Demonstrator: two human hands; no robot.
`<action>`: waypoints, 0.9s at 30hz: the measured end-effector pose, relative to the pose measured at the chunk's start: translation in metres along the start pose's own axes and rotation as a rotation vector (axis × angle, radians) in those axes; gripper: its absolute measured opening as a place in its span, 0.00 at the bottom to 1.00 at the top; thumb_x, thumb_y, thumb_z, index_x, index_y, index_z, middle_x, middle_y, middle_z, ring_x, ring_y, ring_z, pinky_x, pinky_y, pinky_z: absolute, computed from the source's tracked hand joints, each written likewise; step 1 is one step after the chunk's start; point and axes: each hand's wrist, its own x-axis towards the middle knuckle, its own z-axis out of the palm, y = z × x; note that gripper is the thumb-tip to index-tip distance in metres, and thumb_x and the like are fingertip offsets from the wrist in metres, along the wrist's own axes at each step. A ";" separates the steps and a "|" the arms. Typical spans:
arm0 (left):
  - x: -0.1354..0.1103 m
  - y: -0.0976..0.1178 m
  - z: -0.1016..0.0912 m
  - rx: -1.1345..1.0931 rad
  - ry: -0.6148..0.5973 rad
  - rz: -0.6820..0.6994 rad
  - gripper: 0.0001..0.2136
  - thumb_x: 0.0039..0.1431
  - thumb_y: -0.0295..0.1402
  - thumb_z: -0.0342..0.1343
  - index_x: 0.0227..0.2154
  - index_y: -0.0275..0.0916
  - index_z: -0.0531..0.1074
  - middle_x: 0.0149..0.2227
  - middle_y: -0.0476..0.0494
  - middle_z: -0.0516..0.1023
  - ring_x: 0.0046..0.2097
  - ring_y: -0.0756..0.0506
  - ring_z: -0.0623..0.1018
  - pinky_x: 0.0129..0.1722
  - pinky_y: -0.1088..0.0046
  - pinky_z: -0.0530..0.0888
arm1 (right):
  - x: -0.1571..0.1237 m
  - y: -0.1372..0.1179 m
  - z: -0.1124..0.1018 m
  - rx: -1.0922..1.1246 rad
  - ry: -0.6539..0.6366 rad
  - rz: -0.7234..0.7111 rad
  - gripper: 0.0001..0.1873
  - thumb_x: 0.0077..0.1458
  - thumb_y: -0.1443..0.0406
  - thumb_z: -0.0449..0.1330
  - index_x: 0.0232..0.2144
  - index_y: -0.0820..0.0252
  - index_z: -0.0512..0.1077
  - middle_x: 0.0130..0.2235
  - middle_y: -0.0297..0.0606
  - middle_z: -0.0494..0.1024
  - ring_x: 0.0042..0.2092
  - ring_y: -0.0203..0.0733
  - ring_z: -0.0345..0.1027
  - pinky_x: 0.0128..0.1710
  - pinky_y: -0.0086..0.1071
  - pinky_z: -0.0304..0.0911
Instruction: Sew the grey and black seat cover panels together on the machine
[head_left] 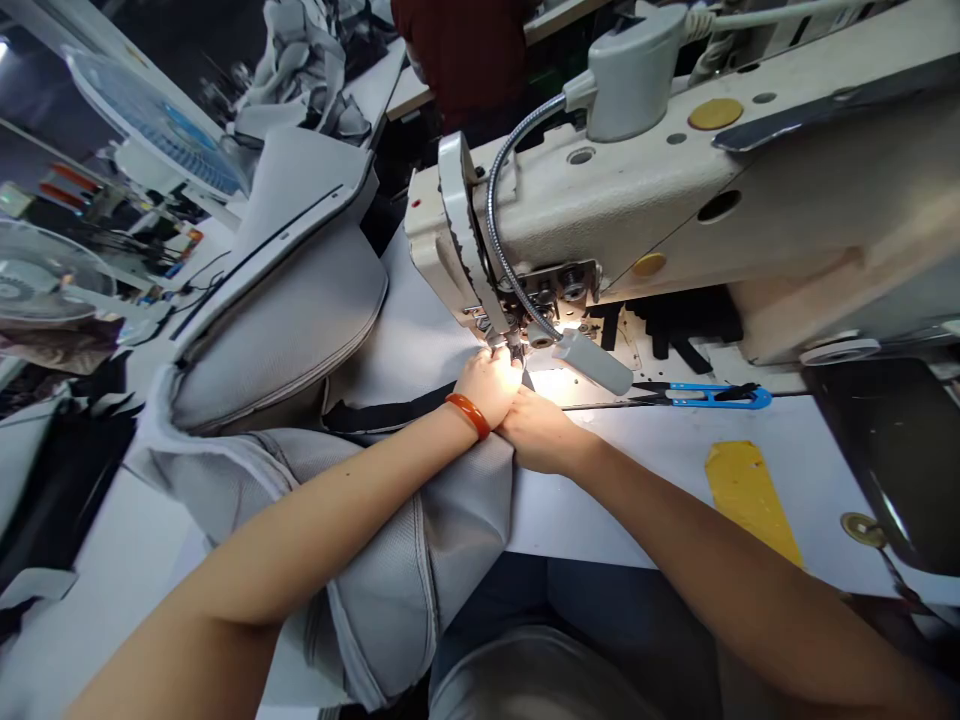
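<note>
A large grey sewn fabric cover (465, 500) with piped seams lies bunched to the left of the sewing machine (555, 215) and hangs over the table's front edge. A black strip (390, 412) runs along it toward the lit needle area. My left hand (491, 385), with an orange-red bangle at the wrist, presses and grips the cover's edge right by the presser foot (516, 350). Tucked against it, my right hand (544, 432) is closed at the same edge; its fingertips are partly hidden. The stitching point is mostly covered by my fingers.
Blue thread snips (720, 396), a yellow piece (752, 500) and a dark phone-like slab (892, 460) lie to the right. Black strips (686, 325) sit under the machine arm. A gooseneck lamp (596, 362) hangs near my hands. Fans (161, 120) stand left; a person (469, 60) is behind.
</note>
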 end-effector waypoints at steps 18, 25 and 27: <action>-0.017 -0.016 0.007 0.157 0.209 0.153 0.12 0.62 0.28 0.46 0.45 0.37 0.71 0.48 0.38 0.72 0.46 0.41 0.71 0.43 0.65 0.69 | -0.014 -0.005 -0.002 0.044 -0.052 -0.050 0.24 0.47 0.71 0.57 0.50 0.63 0.70 0.57 0.51 0.63 0.62 0.56 0.48 0.62 0.48 0.44; -0.005 0.004 -0.003 0.017 0.007 -0.032 0.13 0.62 0.26 0.44 0.44 0.34 0.72 0.48 0.35 0.71 0.48 0.39 0.71 0.45 0.64 0.70 | -0.006 -0.006 0.011 -0.028 0.049 -0.019 0.16 0.52 0.72 0.51 0.40 0.64 0.75 0.45 0.46 0.75 0.51 0.48 0.64 0.62 0.44 0.47; -0.001 0.006 -0.004 -0.034 -0.006 -0.060 0.13 0.61 0.25 0.45 0.43 0.33 0.73 0.46 0.35 0.72 0.48 0.40 0.72 0.44 0.65 0.70 | -0.001 -0.004 0.018 0.001 0.114 0.018 0.17 0.52 0.72 0.50 0.42 0.66 0.74 0.46 0.46 0.75 0.53 0.49 0.62 0.61 0.44 0.49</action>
